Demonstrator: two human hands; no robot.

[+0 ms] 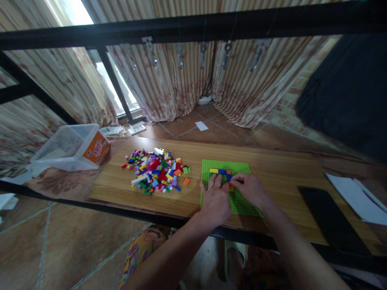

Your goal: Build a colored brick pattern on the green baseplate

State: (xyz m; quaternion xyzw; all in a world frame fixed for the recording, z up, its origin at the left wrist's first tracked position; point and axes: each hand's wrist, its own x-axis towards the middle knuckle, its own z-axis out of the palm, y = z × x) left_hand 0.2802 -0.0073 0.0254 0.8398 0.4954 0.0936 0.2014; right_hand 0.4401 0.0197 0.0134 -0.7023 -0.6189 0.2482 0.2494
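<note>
A green studded baseplate point(242, 207) lies on the wooden board, with a row of bricks near its far side. Yellow bricks point(213, 170) stand at the row's left, and blue bricks point(223, 171) run on to its right. Across the plate's left part, my left hand point(215, 199) lies with its fingers spread over the bricks, hiding some of them. My right hand point(246, 186) is pinched at the right side of the bricks, by a small orange piece point(231, 188). What its fingertips hold is too small and covered to make out.
A heap of mixed bricks point(157, 171) lies left of the plate, an orange brick point(186, 181) at its edge. Farther left stands a clear plastic bin point(69, 147). A black flat object point(331, 217) and white paper point(359, 197) lie right. A black bar point(193, 26) crosses above.
</note>
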